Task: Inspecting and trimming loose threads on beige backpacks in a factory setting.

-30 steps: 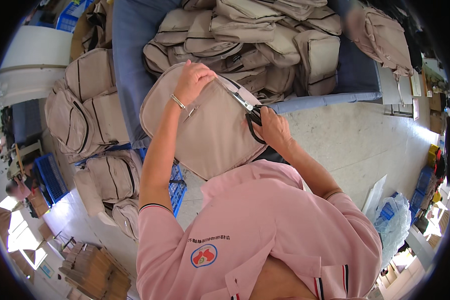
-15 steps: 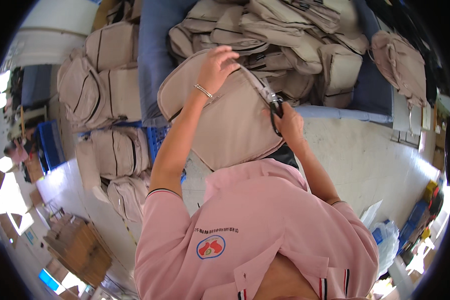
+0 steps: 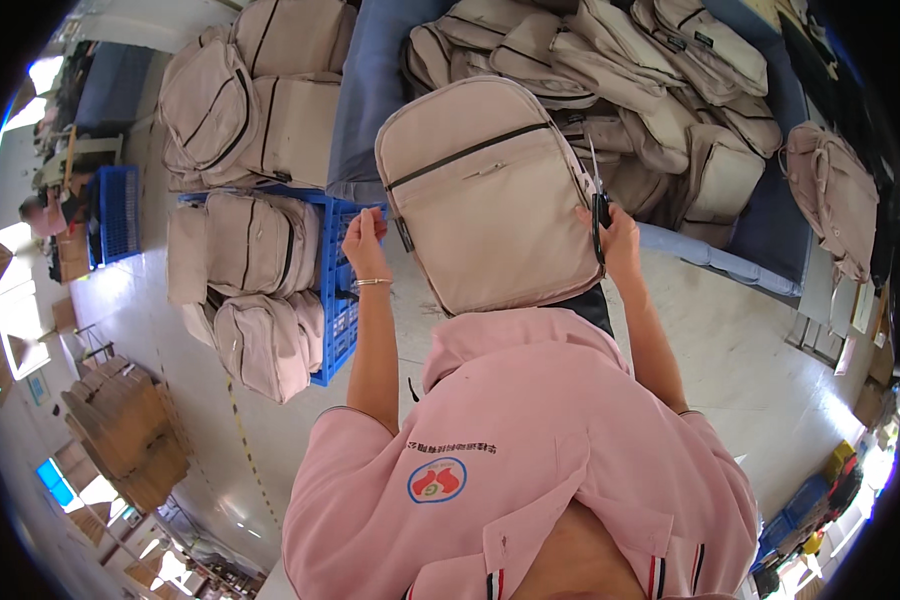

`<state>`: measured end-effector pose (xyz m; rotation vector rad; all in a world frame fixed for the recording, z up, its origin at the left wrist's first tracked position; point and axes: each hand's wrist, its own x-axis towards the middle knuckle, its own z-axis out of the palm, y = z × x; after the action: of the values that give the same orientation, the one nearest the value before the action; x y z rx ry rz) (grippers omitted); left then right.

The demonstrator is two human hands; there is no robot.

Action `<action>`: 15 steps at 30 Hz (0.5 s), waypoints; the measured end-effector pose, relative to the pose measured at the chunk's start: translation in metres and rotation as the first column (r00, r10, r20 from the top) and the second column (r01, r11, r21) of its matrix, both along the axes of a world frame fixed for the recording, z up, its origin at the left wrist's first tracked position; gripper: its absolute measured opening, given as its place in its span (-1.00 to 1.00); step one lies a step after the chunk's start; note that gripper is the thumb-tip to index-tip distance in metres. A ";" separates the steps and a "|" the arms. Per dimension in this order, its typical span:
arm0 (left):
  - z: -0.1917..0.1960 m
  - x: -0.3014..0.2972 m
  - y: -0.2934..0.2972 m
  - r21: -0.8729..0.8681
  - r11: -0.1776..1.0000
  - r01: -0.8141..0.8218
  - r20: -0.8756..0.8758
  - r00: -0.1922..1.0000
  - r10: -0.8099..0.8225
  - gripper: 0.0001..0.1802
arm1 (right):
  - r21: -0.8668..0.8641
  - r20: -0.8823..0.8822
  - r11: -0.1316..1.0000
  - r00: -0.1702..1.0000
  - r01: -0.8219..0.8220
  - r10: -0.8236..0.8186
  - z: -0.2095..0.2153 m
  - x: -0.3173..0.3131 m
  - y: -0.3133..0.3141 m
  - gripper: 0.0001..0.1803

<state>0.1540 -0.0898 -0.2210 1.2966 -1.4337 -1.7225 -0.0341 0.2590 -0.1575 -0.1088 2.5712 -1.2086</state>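
A beige backpack [image 3: 500,230] lies flat in front of me, its rounded top pointing away, with a dark zipper across its upper part and a small pocket slit below that. My right hand [image 3: 618,242] is wrapped round the black handles of a pair of scissors [image 3: 599,212], beside the backpack's right edge. The metal blades point away from me, slightly parted. Off the backpack's lower left side, my left hand [image 3: 366,238] is closed, fingertips pressed together. Whatever they may hold is too small to make out.
Beyond the backpack, a blue padded bin [image 3: 715,258] holds a heap of beige bags. More beige backpacks [image 3: 245,235] are stacked at left on a blue plastic crate [image 3: 338,335]. Another backpack [image 3: 832,195] hangs at far right. Flattened cardboard [image 3: 125,430] stands at lower left.
The backpack has turned from a tilt to nearly upright. My left hand has left its top edge, coming down and left and closing. The scissors in my right hand now point straighter away.
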 end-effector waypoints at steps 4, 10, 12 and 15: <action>0.008 -0.033 -0.003 -0.096 0.994 0.054 0.000 0.999 -0.054 -0.69 | -0.044 -0.004 0.999 1.000 0.007 -0.007 -0.004 0.005 0.003 -0.45; 0.042 -0.111 -0.021 0.003 0.962 0.273 -0.102 0.957 -0.271 -0.78 | -0.145 -0.002 0.988 0.998 0.062 -0.063 -0.013 0.028 0.013 -0.53; 0.075 -0.128 -0.017 0.005 0.940 0.341 -0.237 0.914 -0.330 -0.80 | -0.173 0.033 0.979 0.994 0.106 -0.102 -0.006 0.036 0.019 -0.56; 0.174 -0.143 0.013 -0.082 0.911 0.404 -0.489 0.780 -0.390 -0.85 | -0.353 0.142 0.917 0.979 0.187 -0.145 0.010 0.037 0.029 -0.61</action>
<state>0.0107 -0.0771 -0.0466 0.4956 -1.4284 -2.1538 0.0033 0.2880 -0.1479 0.1010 2.2680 -1.6967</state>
